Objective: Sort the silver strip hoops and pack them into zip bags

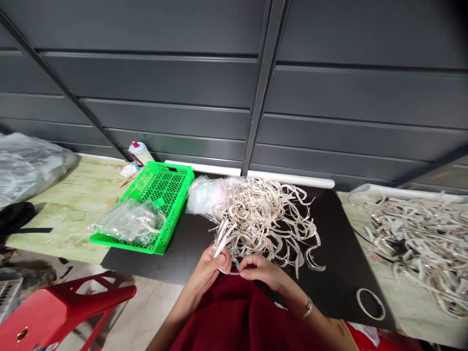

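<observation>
Both hands are at the front edge of the black mat (331,243), just below a tangled pile of thin whitish curved strips (256,212). My left hand (214,265) is closed around a few of these strips, which stick up past its fingers. One curved strip (230,273) runs from it across to my right hand (261,270), whose thumb and index finger pinch the other end. A bracelet is on my right wrist.
A green basket (175,214) with a plastic bag (135,222) stands left, a bottle (141,152) behind it. Clear bags (206,195) lie beside the pile. At right are a ring (370,304) and more strips (424,239). A red stool (54,312) stands lower left.
</observation>
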### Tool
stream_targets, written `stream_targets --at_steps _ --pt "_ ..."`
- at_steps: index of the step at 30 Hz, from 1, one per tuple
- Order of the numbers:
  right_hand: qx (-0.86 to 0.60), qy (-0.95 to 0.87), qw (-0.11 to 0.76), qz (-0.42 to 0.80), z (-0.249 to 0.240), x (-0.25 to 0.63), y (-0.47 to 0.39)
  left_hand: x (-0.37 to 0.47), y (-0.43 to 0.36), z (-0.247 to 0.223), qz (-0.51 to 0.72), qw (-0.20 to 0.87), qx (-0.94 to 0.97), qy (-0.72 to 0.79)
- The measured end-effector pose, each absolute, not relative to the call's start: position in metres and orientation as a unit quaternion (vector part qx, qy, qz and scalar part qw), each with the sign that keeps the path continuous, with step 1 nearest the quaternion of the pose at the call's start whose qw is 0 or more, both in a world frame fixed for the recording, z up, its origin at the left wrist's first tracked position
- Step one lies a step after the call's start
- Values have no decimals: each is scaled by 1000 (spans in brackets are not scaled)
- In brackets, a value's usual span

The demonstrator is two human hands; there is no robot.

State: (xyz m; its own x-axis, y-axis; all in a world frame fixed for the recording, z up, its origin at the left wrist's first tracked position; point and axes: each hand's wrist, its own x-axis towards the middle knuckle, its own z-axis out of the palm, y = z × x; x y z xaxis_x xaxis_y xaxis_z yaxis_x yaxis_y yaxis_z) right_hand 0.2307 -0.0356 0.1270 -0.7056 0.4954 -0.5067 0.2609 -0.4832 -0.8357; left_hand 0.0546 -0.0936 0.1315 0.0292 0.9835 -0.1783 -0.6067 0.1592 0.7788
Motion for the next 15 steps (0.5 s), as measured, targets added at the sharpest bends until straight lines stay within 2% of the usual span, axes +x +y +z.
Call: stream_targets --at_steps 5,12,15 --pt "-393 -454 100 793 125 232 -35 51 -93 131 582 667 280 371" --pt "-395 -512 132 751 124 236 -30 49 -93 131 557 678 299 376" --pt "-400 -604 222 653 123 237 -28 48 -92 132 569 679 275 375"
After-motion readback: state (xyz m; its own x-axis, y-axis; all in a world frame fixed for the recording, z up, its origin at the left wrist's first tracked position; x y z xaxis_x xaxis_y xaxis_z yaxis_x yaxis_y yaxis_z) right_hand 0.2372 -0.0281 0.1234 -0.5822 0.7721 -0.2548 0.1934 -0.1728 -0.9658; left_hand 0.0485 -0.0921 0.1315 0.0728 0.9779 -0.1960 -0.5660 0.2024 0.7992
